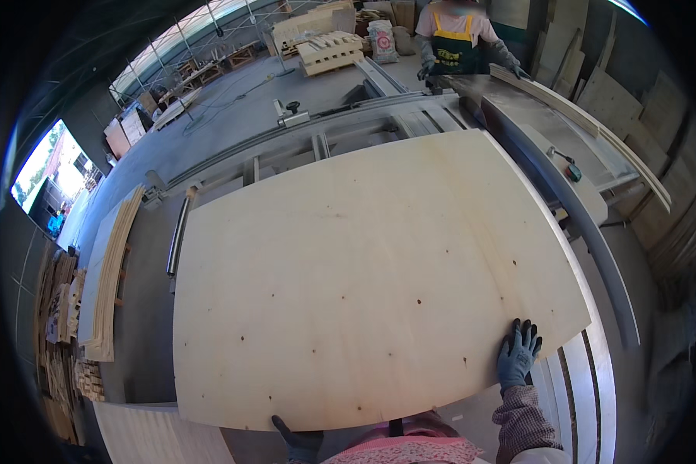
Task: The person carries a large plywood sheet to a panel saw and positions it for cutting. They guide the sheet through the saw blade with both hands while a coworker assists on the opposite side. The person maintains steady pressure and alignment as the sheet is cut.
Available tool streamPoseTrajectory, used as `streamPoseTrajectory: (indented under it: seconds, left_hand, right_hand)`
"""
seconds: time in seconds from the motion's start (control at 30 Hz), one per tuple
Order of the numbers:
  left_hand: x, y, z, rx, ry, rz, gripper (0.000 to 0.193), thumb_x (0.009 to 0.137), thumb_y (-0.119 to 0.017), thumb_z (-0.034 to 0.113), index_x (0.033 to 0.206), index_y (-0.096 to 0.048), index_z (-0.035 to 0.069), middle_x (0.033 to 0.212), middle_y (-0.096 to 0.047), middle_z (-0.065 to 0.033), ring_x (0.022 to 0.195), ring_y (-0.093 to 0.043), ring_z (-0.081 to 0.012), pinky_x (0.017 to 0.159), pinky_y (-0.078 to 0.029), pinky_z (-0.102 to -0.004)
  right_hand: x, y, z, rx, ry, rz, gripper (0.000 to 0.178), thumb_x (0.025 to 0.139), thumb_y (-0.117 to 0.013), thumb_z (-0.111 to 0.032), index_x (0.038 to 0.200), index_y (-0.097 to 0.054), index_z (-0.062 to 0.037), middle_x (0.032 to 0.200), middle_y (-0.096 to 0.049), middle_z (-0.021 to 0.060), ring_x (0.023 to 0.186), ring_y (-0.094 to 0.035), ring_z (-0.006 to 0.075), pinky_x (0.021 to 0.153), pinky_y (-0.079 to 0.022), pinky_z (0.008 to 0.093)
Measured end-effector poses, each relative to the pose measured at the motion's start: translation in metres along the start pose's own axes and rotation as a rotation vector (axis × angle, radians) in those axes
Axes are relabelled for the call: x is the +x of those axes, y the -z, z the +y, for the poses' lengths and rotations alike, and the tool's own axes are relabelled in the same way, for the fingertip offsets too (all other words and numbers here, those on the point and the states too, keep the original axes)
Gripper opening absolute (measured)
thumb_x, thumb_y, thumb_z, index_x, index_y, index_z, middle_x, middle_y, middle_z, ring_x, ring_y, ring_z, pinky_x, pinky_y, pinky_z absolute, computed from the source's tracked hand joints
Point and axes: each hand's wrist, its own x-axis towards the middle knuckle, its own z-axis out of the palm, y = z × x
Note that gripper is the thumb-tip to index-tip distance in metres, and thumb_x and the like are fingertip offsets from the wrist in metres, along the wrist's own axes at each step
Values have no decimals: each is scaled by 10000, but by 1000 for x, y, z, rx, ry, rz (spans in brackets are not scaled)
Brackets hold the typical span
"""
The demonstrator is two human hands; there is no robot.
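Note:
A large pale plywood sheet (363, 271) with small dark knots lies across the sliding table of a panel saw. My left hand (300, 442), in a dark glove, holds the sheet's near edge; its thumb rests on top and the other fingers are hidden below. On the near right corner my right hand (520, 354), in a blue-grey glove with dark fingertips, lies flat with fingers spread. Beneath that corner, the ribbed aluminium table (576, 379) shows.
A co-worker (460, 42) in a green and yellow apron stands at the far end beside a long wooden strip (588, 120). A long grey guard (595, 247) runs along the right. Stacked boards (108, 278) stand left, another board (158, 437) lies near left, and a metal roller (179, 236) borders the sheet.

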Motion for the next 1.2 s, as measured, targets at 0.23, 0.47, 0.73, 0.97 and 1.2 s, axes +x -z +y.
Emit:
streamPoseTrajectory:
  seconds: [0.23,0.47,0.73,0.97,1.2]
  left_hand:
    - [4,9,-1,-127,188,2,837,759,-407,756,1378,-335,198,1374,-393,-61,1252,-374,-287,992,-354,-500]
    - [15,18,-7,188,92,-14,956,703,-372,827,1407,-272,188,1407,-346,-85,1265,-349,-316,1012,-311,-541]
    - [4,-25,-32,211,103,-37,980,700,-327,845,1424,-228,191,1454,-267,-88,1303,-284,-343,1038,-265,-570]
    - [3,-74,-59,213,144,-93,998,687,-309,860,1419,-242,184,1447,-290,-84,1300,-299,-334,1041,-269,-565]
    - [15,-97,-85,246,89,-34,991,682,-300,864,1411,-268,193,1439,-311,-82,1295,-317,-324,1042,-287,-545]
  right_hand:
    - [-2,10,11,-11,-14,5,581,810,-561,-268,1360,-399,-174,1433,-318,143,1347,-239,308,1117,-114,474]
    - [0,16,8,-11,-1,-14,577,807,-571,-251,1353,-409,-156,1435,-317,140,1352,-228,307,1117,-110,477]
    - [31,33,43,-54,15,4,502,873,-506,-243,1353,-407,-133,1432,-327,134,1343,-246,320,1115,-111,479]
    - [74,49,68,-61,10,7,505,874,-505,-258,1353,-408,-135,1426,-337,140,1344,-248,317,1117,-111,474]
    - [109,48,84,-54,-28,11,514,859,-519,-262,1351,-418,-153,1429,-336,131,1335,-266,320,1116,-129,472]
